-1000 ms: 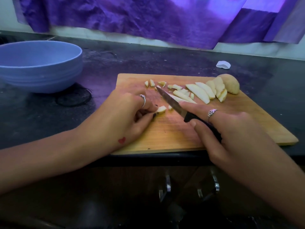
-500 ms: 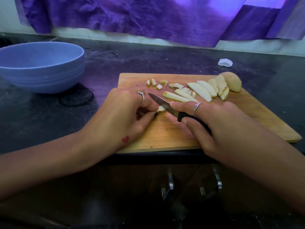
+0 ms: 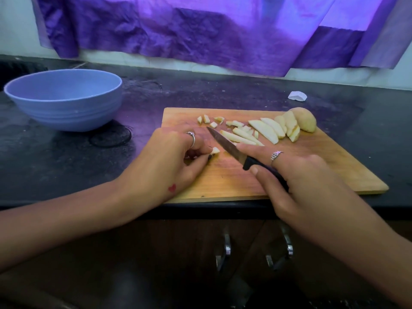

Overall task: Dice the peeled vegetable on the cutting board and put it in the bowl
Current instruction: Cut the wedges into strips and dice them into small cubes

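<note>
On the rectangular wooden cutting board, which lies at the front edge of the dark stone surface, the person's left hand curls over a small pale piece of peeled vegetable, its fingers pinching the piece so that only its end pokes out toward the blade. That tucked grip seems meant to pin the piece for a cut while the fingertips stay back from the edge. The right hand is clenched around the black handle of the small kitchen knife, forefinger stretched along the spine, probably to steady and steer the tip. The blade slants up and left, just right of the pinched piece.

The rest of the vegetable stays on the board: a few small dice near the far edge, thin sticks behind the blade, wider slices beside them, and the uncut rounded end at the far right. The round light-blue bowl sits well apart to the left, nothing visible inside, so the transfer appears not yet begun.

Compared with half a second ago, the knife has drawn rightward off the left hand's fingers, opening a gap beside the piece. A second ago its tip lay similarly clear, so the stroke looks repeated.
</note>
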